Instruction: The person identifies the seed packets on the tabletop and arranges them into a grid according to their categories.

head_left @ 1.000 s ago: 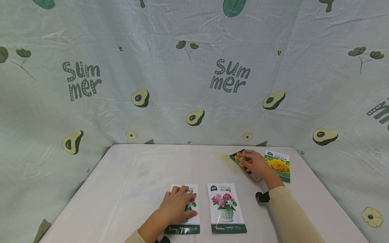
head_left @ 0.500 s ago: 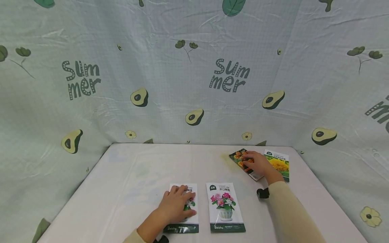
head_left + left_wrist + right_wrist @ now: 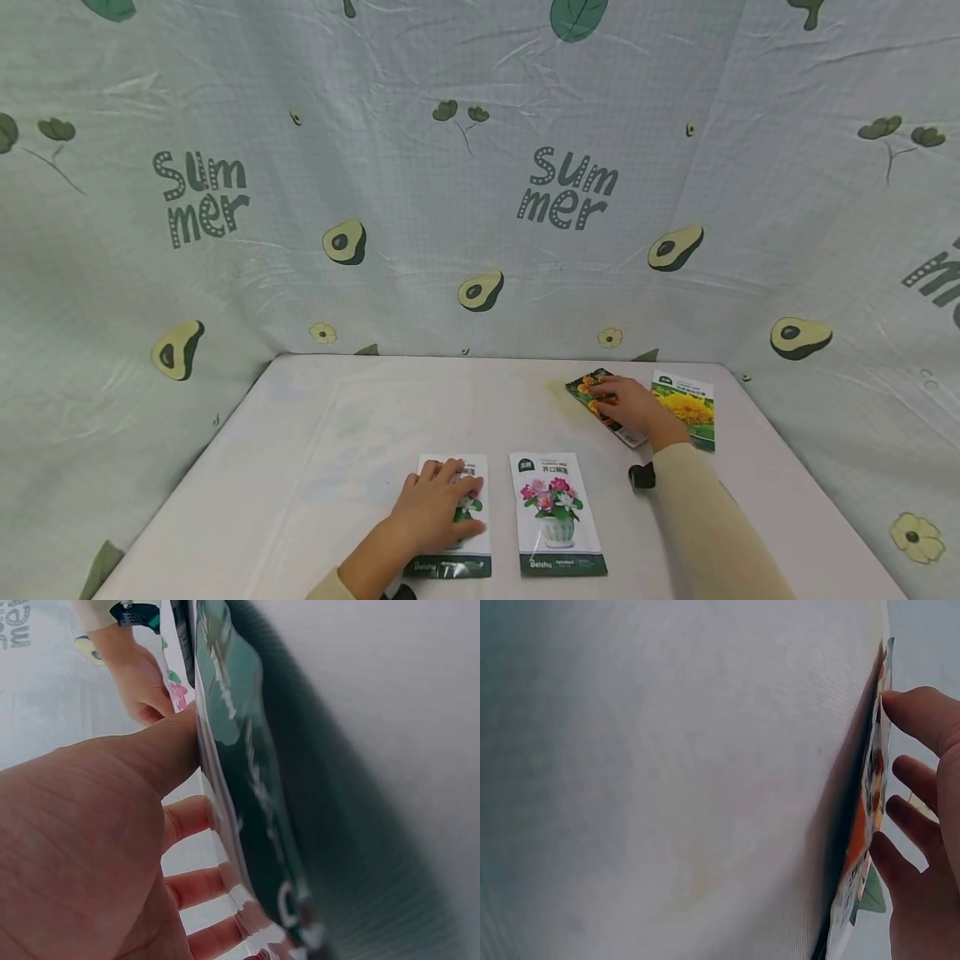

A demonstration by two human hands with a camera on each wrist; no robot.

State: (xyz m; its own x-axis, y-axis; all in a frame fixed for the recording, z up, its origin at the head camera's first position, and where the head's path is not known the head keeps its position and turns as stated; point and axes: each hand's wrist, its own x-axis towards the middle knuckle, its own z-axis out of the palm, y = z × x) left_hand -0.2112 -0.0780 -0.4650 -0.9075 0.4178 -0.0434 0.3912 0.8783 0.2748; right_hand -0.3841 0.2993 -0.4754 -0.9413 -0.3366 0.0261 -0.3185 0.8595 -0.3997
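My left hand [image 3: 437, 507] rests, fingers spread, on a white flower-seed packet [image 3: 450, 568] with a green bottom band; the hand covers much of its picture. In the left wrist view, the thumb and fingertips touch the face of this packet [image 3: 247, 802]. At the back right, my right hand [image 3: 636, 408] lies with its fingertips on a dark seed packet [image 3: 585, 387] printed with orange flowers, which sits aslant. The right wrist view has the thumb and fingers resting along the face of this packet [image 3: 861, 825], not wrapped round it.
A second white packet [image 3: 557, 512] with pink potted flowers lies right of the left hand. Beyond the right wrist is a packet with yellow flowers [image 3: 684, 408]. The pale tabletop [image 3: 360, 433] ends at a printed curtain [image 3: 405, 167].
The right hand and sleeve have shifted slightly left over the orange-flower packet, which stays about where it was. The left hand has kept its place.
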